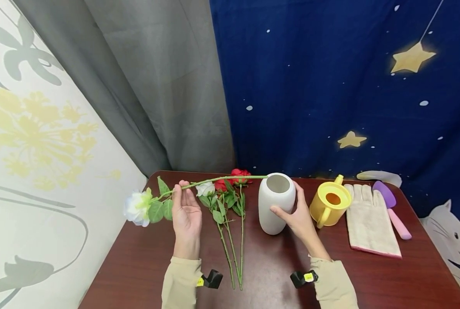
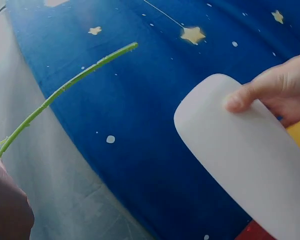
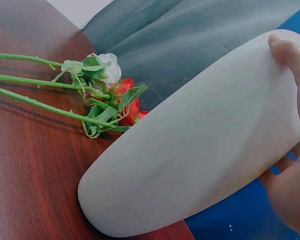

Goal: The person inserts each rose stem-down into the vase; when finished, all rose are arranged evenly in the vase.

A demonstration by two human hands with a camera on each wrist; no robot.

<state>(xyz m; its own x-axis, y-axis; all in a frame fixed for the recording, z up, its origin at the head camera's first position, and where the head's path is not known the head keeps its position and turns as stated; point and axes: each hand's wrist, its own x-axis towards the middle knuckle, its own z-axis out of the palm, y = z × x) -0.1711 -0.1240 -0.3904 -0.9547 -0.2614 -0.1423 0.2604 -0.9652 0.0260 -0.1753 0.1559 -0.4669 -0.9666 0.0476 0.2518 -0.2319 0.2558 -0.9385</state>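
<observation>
My left hand (image 1: 187,214) pinches the green stem of an artificial white rose (image 1: 138,207) between thumb and fingers. Its bloom points left, and the bare stem (image 2: 65,86) reaches right, its tip overlapping the vase rim in the head view. Thumb and fingers of my right hand (image 1: 300,216) grip the white vase (image 1: 270,206) from its right side, near the top. The vase mouth faces up, and its inside looks empty. Between the hands, a white rose (image 1: 205,189) and red roses (image 1: 240,174) lie on the table with their stems toward me.
Right of the vase stands a yellow watering can (image 1: 330,206). Beside it lie beige work gloves (image 1: 370,223) and a small trowel (image 1: 399,224) with a pink handle and purple blade. The dark red wooden table (image 1: 264,274) ends at grey and blue curtains behind.
</observation>
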